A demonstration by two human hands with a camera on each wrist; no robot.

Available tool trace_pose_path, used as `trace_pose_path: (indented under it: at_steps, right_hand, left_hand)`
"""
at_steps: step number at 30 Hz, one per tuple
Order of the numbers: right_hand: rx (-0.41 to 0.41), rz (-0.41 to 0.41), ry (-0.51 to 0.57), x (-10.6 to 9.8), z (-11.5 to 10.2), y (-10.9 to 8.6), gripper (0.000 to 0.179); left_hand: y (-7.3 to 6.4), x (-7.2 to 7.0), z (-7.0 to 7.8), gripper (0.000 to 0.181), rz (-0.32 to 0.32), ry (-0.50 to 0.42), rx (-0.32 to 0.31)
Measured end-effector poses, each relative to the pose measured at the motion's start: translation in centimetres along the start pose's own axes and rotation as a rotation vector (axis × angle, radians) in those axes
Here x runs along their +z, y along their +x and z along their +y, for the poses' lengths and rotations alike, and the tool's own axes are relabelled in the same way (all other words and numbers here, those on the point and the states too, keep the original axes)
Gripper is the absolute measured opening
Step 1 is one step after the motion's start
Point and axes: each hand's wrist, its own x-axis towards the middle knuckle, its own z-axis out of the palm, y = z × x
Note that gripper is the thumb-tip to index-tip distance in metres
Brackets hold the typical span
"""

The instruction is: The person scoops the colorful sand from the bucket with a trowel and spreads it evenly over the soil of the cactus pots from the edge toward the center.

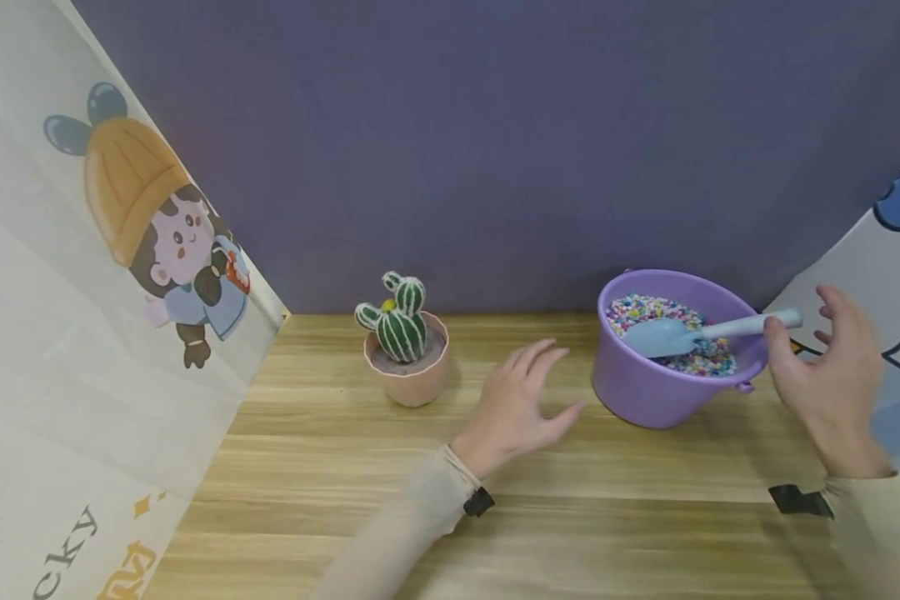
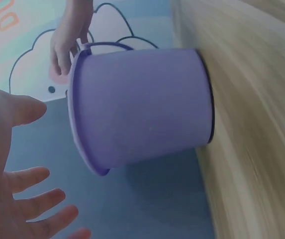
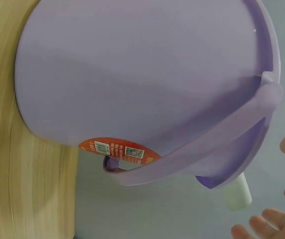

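A purple bucket (image 1: 645, 400) stands on the wooden table with small multicolored beads (image 1: 648, 308) inside. A light blue scoop (image 1: 660, 337) lies over the beads, its pale handle (image 1: 753, 323) reaching across the rim to the right. Around the handle's end, my right hand (image 1: 828, 371) is held with thumb and fingers spread; the right wrist view shows its fingertips apart from the handle (image 3: 237, 193). My left hand (image 1: 513, 408) hovers left of the bucket, fingers extended and thumb apart, holding nothing. In the left wrist view, the bucket's side (image 2: 142, 107) faces its palm.
A knitted cactus (image 1: 401, 329) in a pink pot (image 1: 412, 383) stands left of my left hand. The bucket's purple carrying handle (image 3: 192, 154) hangs down on its right side. Behind runs a dark blue-grey panel (image 1: 450, 150), with printed cloth (image 1: 45, 292) at the left.
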Motion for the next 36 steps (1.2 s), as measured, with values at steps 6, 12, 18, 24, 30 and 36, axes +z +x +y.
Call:
trace_pose_path:
  at_steps: [6, 12, 18, 24, 30, 36]
  right_hand:
    - [0.044, -0.037, -0.008, -0.3, 0.2, 0.0, 0.064]
    - [0.145, -0.156, 0.028, -0.9, 1.4, 0.9, 0.061]
    - [0.211, -0.319, 0.157, -1.1, 2.6, 1.1, 0.062]
    - [0.228, -0.338, 0.337, -0.8, 3.1, 1.0, 0.052]
    - [0.317, -0.388, 0.566, -0.3, 3.6, 1.9, 0.041]
    - [0.425, -0.434, 0.771, -0.3, 3.9, 2.2, 0.033]
  left_hand:
    - [0.6, 1.1, 0.8, 0.074, -0.023, -0.048, -0.021]
    - [2.1, 2.0, 1.4, 0.072, -0.083, -0.291, -0.176]
    - [3.3, 3.0, 1.7, 0.071, -0.097, -0.388, -0.256]
    - [4.1, 4.2, 1.6, 0.070, -0.085, -0.379, -0.256]
    - [5.2, 4.9, 1.6, 0.070, -0.054, -0.392, -0.255]
    - [6.4, 5.4, 1.9, 0.072, -0.025, -0.413, -0.251]
